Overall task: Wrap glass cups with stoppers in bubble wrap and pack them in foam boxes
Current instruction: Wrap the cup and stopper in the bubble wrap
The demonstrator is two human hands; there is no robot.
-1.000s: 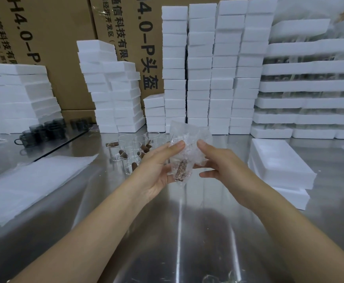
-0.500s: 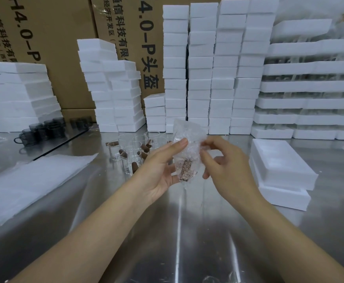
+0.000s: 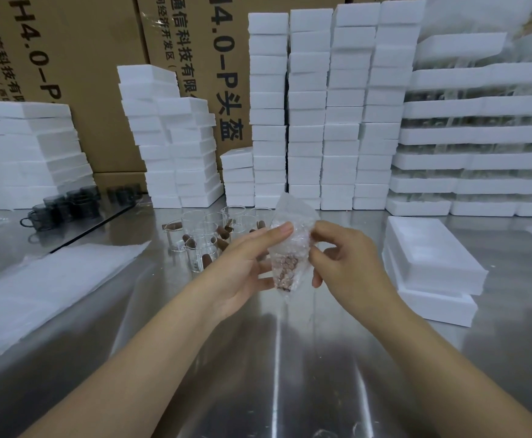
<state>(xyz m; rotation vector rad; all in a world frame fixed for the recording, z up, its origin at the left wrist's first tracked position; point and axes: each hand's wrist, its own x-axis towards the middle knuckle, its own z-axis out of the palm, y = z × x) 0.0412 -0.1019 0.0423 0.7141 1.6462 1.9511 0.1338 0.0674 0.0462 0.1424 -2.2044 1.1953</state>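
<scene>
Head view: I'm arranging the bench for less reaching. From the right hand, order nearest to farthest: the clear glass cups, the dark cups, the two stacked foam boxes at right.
From the right hand:
1. foam boxes, just to its right.
2. clear glass cups, to its left and farther back.
3. dark cups, far left at the back.

I hold a clear bubble-wrap bundle (image 3: 291,245), a brown stopper (image 3: 285,270) showing through it, above the shiny steel surface (image 3: 274,358). My left hand (image 3: 242,273) cradles it and my right hand (image 3: 347,263) pinches its edge. Clear glass cups (image 3: 204,230) stand behind, and white foam boxes (image 3: 432,267) lie to the right.
</scene>
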